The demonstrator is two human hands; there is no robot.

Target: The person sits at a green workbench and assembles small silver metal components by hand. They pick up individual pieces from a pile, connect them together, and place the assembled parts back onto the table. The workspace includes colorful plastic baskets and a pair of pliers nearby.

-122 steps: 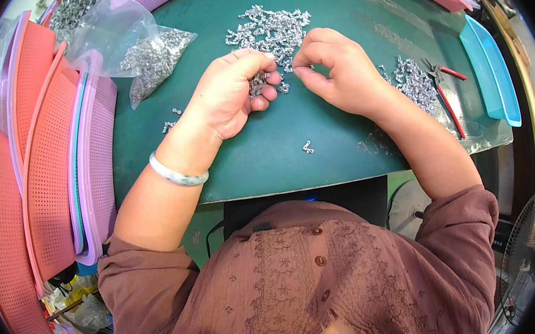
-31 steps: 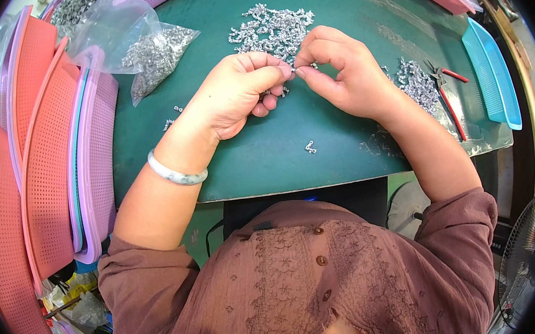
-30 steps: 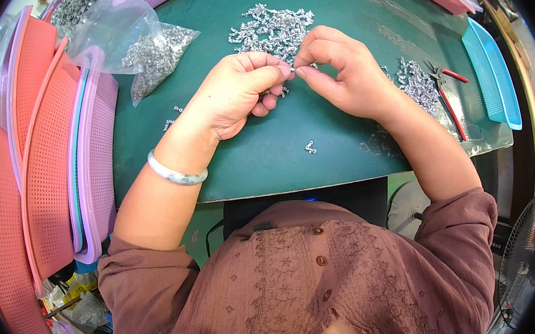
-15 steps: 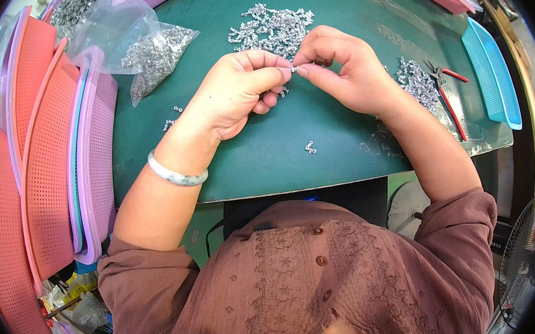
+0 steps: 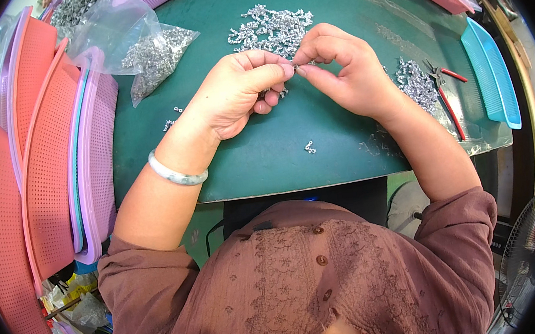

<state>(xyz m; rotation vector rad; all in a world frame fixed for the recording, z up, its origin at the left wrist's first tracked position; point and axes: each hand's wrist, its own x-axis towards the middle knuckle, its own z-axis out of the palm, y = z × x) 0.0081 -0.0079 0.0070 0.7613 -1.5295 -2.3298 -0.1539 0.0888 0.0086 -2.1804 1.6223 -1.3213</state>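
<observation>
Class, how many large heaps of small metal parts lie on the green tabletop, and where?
2. One heap lies beyond the left hand; the other heap lies right of the right hand, beside red-handled pliers. Others may be hidden.

Small silvery metal pieces (image 5: pixel 270 30) lie heaped far. Red-handled metal pliers (image 5: pixel 444 97) lie right, perhaps touching a second heap (image 5: pixel 415 85).

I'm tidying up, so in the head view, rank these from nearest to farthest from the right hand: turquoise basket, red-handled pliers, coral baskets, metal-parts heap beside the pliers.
From the right hand:
1. Metal-parts heap: just to its right.
2. Red-handled pliers: right of that heap.
3. Turquoise basket: farther right, past the pliers.
4. Coral baskets: far left.
</observation>
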